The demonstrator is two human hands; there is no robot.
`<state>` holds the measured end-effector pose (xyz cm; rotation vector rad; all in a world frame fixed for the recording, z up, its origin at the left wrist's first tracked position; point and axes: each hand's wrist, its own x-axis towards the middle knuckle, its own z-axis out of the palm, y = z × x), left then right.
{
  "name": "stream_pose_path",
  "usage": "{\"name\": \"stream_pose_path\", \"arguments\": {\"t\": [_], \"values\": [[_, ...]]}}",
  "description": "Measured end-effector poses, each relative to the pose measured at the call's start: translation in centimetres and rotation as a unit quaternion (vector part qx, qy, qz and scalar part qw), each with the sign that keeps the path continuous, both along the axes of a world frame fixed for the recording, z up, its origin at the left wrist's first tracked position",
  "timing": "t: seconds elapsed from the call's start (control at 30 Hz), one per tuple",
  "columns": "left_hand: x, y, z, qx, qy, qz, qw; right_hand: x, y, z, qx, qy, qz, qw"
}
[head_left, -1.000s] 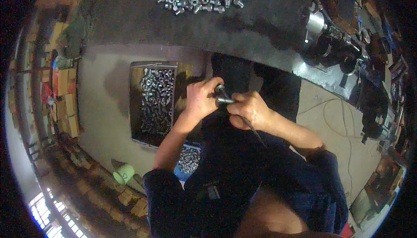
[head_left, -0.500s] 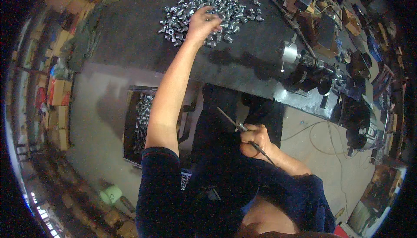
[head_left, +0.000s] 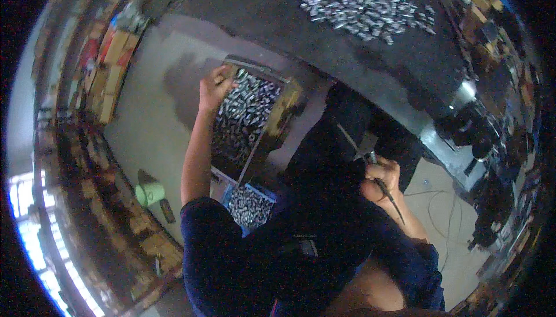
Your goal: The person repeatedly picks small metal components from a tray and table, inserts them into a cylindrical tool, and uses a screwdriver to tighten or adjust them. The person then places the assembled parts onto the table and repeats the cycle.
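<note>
My left hand (head_left: 215,89) is over the far left corner of a box (head_left: 238,172) of shiny metal fittings (head_left: 246,100). Its fingers are curled in; whatever they may pinch is too blurred to make out. In front of my body, my right hand (head_left: 382,178) is closed round a slim tool (head_left: 371,158) with a long thin rod pointing up and left. A dark cord trails from its back end. On the dark workbench (head_left: 255,10) lies a wide pile of metal fittings (head_left: 362,4), apart from both hands.
A blue bin (head_left: 272,194) of small metal parts stands nearer than the box. A pale green container (head_left: 150,194) is on the floor at left, beside shelving with cartons (head_left: 116,48). Dark machinery (head_left: 463,129) sits at the bench's right, with cable (head_left: 431,224) on the floor below.
My left hand has left the pile on the bench and come back to the box. The view has swung left. My right hand keeps its hold on the rod tool.
</note>
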<state>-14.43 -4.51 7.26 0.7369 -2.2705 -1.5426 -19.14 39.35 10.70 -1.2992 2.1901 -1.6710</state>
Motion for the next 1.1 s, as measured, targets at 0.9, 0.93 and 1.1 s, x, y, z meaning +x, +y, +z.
{"name": "stream_pose_path", "arguments": {"t": [0.9,0.93,1.1], "values": [[9.4,3.2,-1.3,0.193,-0.075,0.036,0.978,-0.2,-1.8,0.8,0.071,-0.058,0.111,0.990],[7.7,6.0,0.7,0.230,0.009,0.015,0.973,-0.3,-1.9,1.0,0.073,-0.052,0.116,0.989],[1.9,13.2,3.2,0.319,-0.028,-0.151,0.935,0.0,-2.4,1.1,0.065,-0.068,0.137,0.986]]}}
